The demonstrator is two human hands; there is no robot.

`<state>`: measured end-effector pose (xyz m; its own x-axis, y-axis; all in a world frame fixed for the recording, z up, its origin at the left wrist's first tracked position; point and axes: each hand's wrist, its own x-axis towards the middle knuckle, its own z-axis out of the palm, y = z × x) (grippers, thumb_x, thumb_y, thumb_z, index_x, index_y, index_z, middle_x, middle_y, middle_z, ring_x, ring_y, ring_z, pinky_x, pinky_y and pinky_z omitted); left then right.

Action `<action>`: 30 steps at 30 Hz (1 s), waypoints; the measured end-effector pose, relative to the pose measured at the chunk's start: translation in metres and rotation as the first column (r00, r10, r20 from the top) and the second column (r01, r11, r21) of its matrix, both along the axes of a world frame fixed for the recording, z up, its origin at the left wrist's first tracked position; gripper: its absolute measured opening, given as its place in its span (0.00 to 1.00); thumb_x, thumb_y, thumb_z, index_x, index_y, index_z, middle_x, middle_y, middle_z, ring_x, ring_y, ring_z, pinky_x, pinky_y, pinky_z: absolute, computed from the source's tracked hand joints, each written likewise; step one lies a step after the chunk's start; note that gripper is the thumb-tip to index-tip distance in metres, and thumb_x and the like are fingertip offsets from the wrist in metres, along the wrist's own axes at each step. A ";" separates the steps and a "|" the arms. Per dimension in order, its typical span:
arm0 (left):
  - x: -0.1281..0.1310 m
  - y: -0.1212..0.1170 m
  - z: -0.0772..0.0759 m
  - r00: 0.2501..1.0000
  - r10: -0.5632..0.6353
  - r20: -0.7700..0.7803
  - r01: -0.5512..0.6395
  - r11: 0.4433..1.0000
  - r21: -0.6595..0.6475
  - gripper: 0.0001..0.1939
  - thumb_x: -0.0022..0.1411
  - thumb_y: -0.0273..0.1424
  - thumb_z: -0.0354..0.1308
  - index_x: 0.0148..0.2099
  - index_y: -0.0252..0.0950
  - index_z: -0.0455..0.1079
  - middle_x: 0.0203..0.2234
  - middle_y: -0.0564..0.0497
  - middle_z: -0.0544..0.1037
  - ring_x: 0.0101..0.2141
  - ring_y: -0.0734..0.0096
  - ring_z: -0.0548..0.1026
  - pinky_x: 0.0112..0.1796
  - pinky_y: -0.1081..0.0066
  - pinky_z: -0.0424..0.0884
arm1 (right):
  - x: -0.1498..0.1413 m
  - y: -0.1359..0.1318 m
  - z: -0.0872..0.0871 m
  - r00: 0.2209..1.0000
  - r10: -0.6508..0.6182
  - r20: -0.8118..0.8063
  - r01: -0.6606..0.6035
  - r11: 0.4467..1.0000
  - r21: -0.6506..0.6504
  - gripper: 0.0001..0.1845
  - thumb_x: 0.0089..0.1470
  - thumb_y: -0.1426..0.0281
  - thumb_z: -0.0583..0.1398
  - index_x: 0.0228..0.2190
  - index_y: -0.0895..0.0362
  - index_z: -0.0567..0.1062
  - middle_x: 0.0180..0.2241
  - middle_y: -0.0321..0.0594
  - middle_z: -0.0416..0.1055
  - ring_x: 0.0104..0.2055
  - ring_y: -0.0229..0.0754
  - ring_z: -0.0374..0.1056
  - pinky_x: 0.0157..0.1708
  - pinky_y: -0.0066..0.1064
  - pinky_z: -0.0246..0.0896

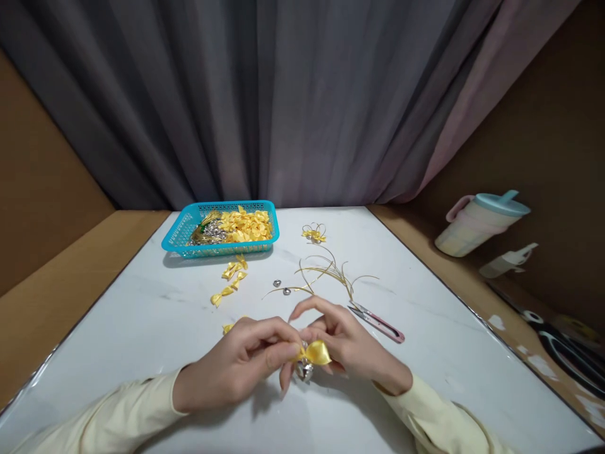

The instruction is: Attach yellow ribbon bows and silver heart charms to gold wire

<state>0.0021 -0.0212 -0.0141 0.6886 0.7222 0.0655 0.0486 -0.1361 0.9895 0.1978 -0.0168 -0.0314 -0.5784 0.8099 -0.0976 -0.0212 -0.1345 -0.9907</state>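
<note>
Above the front of the white table, my left hand [241, 362] pinches a yellow satin bow [317, 353] between thumb and fingertips. Silver jingle bells [305, 372] hang close against the bow, below its knot. My right hand [347, 337] curls around the same piece from the other side, its index finger arched over the top. Which part its fingertips grip is partly hidden. Just beyond the hands lie two loose jingle bells [287, 291] and a spread of gold wire ties [331, 272]. Pink-handled thread snips [378, 323] rest beside my right hand.
A blue plastic basket [172, 243] at the back left holds yellow bows, bells and gold ties. Several loose bows [229, 291] lie before it. A small bow-and-bell cluster [314, 235] sits farther back. At right stand a tumbler [477, 224], a small bottle [503, 263] and black-handled scissors [567, 359].
</note>
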 end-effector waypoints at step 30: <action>0.014 0.012 -0.010 0.989 0.147 0.029 -0.115 0.869 -0.481 0.20 0.64 0.42 0.48 0.44 0.32 0.72 0.31 0.46 0.78 0.35 0.65 0.75 0.38 0.69 0.68 | -0.004 -0.003 -0.001 0.950 -0.010 0.313 -0.110 0.925 0.363 0.14 0.59 0.63 0.54 0.45 0.56 0.67 0.15 0.27 0.62 0.16 0.29 0.57 0.20 0.19 0.53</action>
